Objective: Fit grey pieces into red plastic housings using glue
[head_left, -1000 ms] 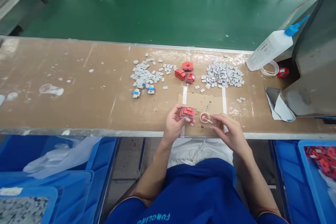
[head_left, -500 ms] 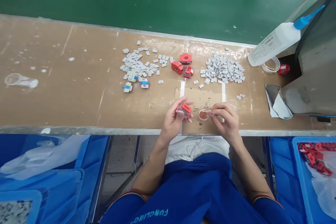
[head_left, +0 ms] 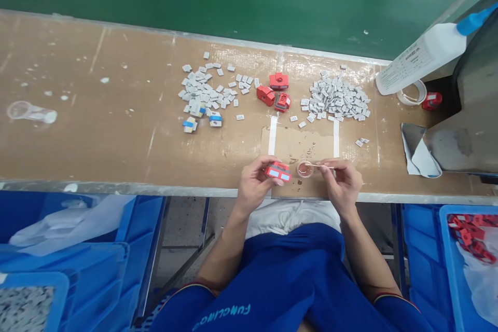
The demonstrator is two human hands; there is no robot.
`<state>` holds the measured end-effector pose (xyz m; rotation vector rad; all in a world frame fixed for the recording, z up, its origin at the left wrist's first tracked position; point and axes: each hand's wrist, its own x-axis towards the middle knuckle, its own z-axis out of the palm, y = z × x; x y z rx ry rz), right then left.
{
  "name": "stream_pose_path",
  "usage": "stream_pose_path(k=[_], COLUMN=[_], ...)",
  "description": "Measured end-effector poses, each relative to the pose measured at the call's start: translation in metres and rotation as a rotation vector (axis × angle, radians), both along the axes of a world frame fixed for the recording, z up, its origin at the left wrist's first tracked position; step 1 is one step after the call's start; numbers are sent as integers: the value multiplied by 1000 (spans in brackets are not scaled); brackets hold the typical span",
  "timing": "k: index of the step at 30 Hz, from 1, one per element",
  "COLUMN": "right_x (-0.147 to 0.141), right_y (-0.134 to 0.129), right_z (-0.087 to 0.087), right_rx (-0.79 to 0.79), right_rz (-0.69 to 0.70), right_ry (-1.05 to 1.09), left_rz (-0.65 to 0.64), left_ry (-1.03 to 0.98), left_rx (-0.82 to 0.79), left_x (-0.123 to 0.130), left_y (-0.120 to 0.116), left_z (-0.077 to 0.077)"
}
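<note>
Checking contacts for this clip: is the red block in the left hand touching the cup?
Apart. The head view shows a narrow strip of bare board between the red block and the cup.

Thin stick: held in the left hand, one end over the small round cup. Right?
Wrong hand. The head view shows the thin stick in the right hand; the left hand holds a red piece. One end is over the small round cup, as stated.
</note>
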<state>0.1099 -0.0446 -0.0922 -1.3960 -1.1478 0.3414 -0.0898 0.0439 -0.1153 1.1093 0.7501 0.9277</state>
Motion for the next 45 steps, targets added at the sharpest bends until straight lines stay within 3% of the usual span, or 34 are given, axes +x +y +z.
stream_pose_path(k=[4, 10, 20, 26, 32, 37, 42, 45], right_x=[-12, -27, -32, -33, -19, -6, 8, 31], right_y=[-3, 10, 15, 17, 3, -8, -1, 27], right_z=[14, 37, 26, 29, 38, 25, 26, 36], right_rx=[3, 2, -10, -50, -48, -148, -232, -186], right_rz=[-45, 133, 201, 188, 134, 58, 237, 304], right_ry=[165, 1, -105, -133, -58, -188, -363, -441], left_rz=[-25, -50, -83, -79, -59, -22, -25, -27], left_ry=[62, 73, 127, 120, 90, 36, -30, -56], left_rx=[60, 78, 94, 92, 48, -36, -104, -107], left_x=[1, 2, 0, 1, 0, 0, 0, 0], left_y=[0, 1, 0, 2, 1, 0, -1, -1], left_z=[2, 0, 2, 3, 3, 3, 2, 1])
